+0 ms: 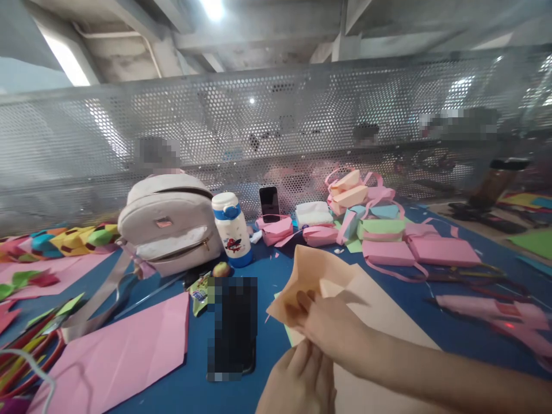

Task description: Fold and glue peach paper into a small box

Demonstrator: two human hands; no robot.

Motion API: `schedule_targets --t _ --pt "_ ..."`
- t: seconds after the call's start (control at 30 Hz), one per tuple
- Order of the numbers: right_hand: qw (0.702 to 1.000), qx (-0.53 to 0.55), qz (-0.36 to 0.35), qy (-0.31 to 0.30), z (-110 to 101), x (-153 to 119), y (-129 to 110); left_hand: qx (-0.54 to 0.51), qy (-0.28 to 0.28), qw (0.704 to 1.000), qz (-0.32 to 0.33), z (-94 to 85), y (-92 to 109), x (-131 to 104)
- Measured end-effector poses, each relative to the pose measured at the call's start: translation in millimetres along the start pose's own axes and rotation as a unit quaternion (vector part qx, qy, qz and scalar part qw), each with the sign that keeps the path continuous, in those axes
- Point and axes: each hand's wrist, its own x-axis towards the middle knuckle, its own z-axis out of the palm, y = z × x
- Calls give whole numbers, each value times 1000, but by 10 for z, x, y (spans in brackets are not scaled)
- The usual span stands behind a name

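My right hand [332, 328] reaches in from the right and pinches a folded part of a peach-orange paper sheet [366, 305] that lies on the blue table [267, 270]. The sheet's upper left corner is lifted and creased. My left hand [297, 379] sits low at the bottom edge, fingers curled against the paper's near edge just under the right hand. A green sheet peeks out beneath the orange one.
A large folded pink sheet [121, 351] lies at the left. A pale backpack [168, 227], a white-and-blue bottle [233, 230] and a standing phone [269, 202] are behind. Finished pink paper bags [440, 250] crowd the back right. A perforated metal screen [276, 132] closes the far side.
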Motion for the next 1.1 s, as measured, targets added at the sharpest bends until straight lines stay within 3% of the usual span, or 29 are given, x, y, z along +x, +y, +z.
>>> schedule_targets --t 0.27,0.47,0.73,0.93,1.1 --pt "1000 -8 -1 -25 -4 48 -43 0 23 1000 -6 -7 10 21" --pt "997 -45 -63 1 52 -128 1 5 11 1000 7 0 -9 15" --pt "1000 14 -7 6 2 -327 46 16 -5 1000 10 -18 -6 -9" --pt "992 119 33 -34 -70 -472 92 20 15 1000 1 10 -2 -8" --pt "986 151 50 -43 18 -550 113 26 -25 999 2 2 -3 -25"
